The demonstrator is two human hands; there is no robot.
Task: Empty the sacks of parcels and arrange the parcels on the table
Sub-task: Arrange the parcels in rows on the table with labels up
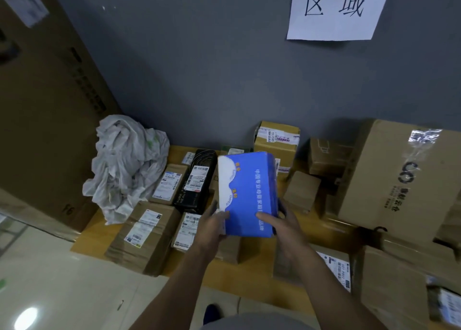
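I hold a blue and white box (247, 192) above the wooden table (97, 232), near its middle. My left hand (212, 227) grips the box's near left edge, and my right hand (282, 224) grips its near right side with the thumb on top. A crumpled white sack (127, 165) lies at the table's back left. Below and left of the box sit a black parcel (197, 180) and several brown cardboard parcels with white labels (147, 234).
A large brown carton (404, 177) stands at the right, with smaller cartons (277, 142) against the grey wall. A tall cardboard box (42, 105) fills the left side. A paper sign (336, 7) hangs on the wall. Pale floor (50, 292) lies at the lower left.
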